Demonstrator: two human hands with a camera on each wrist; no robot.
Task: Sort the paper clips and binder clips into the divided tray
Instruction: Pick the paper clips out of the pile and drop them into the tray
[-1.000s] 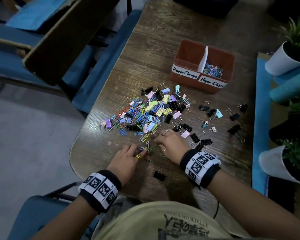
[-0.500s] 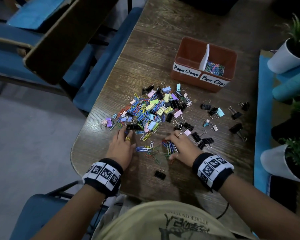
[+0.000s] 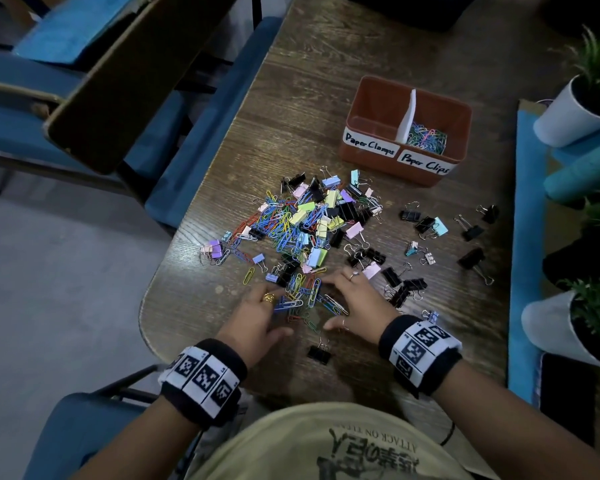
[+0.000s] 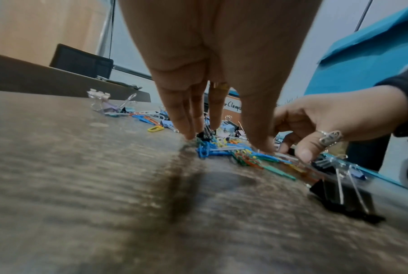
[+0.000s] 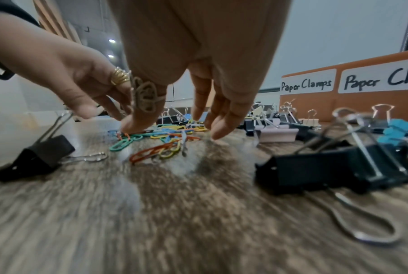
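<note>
The wooden table [image 3: 326,81] fills the middle of the head view, its rounded near-left corner curving at lower left; its left edge runs up toward top centre, with blue chairs [image 3: 205,109] just beyond it. Bare wood lies open in the upper part of the frame, above the tray, and along the near edge, between the hands and the person's shirt.

On the right side a blue strip [image 3: 527,237] borders the table, with white plant pots [image 3: 568,112] beyond it.

The orange divided tray [image 3: 368,98] stands in the upper right of centre, well apart from the pile. Its right compartment, labelled "Paper Clips", holds coloured clips; the left one, labelled "Paper Clamps", shows only its floor.

The mixed pile of paper clips and binder clips [image 3: 302,220] spreads across the centre. Loose black binder clips [image 3: 471,258] lie scattered to its right, toward the blue strip.

The left hand [image 3: 257,317] and right hand [image 3: 357,303] sit at the pile's near edge, fingers spread and pointing down, tips on the table on either side of a small bunch of paper clips [image 3: 305,299]. Neither hand is closed around anything.

A single black binder clip [image 3: 319,352] lies alone just below the hands, near the table's front edge.
</note>
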